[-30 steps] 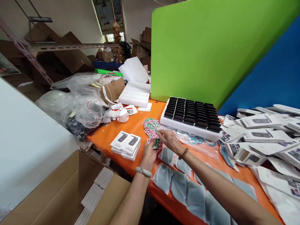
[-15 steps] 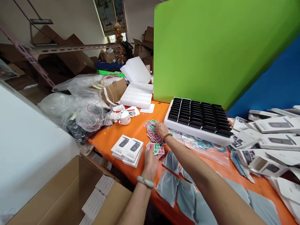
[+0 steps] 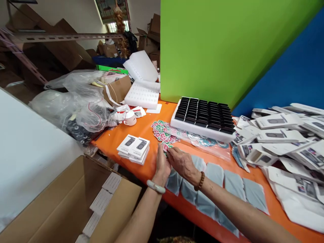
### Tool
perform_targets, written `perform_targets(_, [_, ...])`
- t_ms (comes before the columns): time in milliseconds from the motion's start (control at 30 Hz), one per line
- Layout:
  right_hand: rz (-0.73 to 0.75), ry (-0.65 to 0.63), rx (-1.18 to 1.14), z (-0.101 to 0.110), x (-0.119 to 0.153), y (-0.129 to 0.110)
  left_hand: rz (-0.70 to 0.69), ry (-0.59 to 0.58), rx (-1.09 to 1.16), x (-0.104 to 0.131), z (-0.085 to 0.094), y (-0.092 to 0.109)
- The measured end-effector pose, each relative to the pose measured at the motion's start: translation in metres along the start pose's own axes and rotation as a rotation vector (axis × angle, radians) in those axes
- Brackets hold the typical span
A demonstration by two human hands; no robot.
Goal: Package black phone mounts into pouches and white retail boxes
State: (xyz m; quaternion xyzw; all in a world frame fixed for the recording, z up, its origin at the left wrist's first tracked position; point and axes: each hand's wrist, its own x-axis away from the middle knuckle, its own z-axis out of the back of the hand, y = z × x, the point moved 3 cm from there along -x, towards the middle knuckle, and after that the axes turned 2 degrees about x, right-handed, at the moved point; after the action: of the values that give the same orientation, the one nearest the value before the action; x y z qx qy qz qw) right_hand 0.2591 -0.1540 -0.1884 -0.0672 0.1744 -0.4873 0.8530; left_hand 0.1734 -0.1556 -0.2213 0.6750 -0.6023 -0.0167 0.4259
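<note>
My left hand (image 3: 162,167) is closed round a small bunch of red and green printed cards (image 3: 166,146), held just above the orange table. My right hand (image 3: 184,164), with a beaded bracelet at the wrist, pinches at the same cards from the right, its fingertips touching them. Beyond both hands, a loose pile of similar cards (image 3: 162,131) lies spread on the table. Left of my hands stand short stacks of white boxes (image 3: 136,149) marked MAGNETIC. Grey pouches (image 3: 210,179) lie in a row under and beside my right forearm.
A white foam tray (image 3: 196,129) full of upright black pieces sits behind a clear plastic bag (image 3: 215,148). White boxes (image 3: 275,135) are heaped at the right. An open carton (image 3: 63,199) stands at lower left. A cup (image 3: 130,118) stands near plastic bags (image 3: 93,116).
My right hand has drawn back from the card pile to the bunch in my left hand. The camera view has shifted, so the table's contents appear higher and further left.
</note>
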Motion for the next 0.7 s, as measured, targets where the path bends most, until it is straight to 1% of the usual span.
perform_targets(100, [-0.051,0.045,-0.282,0.014,0.033,0.012,0.03,-0.089,-0.016,0.025,0.004,-0.01])
perform_targets(167, [-0.13,0.092,-0.478,0.022,0.051,0.025,0.098,-0.207,-0.068,0.042,0.007,-0.018])
perform_targets(233, [-0.193,0.146,-0.569,0.03,0.069,0.036,0.154,-0.297,-0.115,0.056,0.009,-0.026])
perform_targets(300, [-0.201,0.169,-0.553,0.039,0.087,0.04,0.195,-0.33,-0.187,0.068,0.009,-0.035])
perform_targets(433, [-0.182,0.092,-0.47,0.053,0.12,0.041,0.263,-0.405,-0.392,0.088,0.002,-0.058])
perform_targets(533, [-0.219,0.061,-0.478,0.058,0.141,0.051,0.342,-0.471,-0.496,0.1,-0.003,-0.075])
perform_targets(600, [-0.28,0.09,-0.523,0.057,0.156,0.062,0.41,-0.503,-0.523,0.105,-0.004,-0.084])
perform_targets(700, [-0.45,0.183,-0.615,0.053,0.176,0.079,0.485,-0.564,-0.509,0.113,-0.007,-0.093])
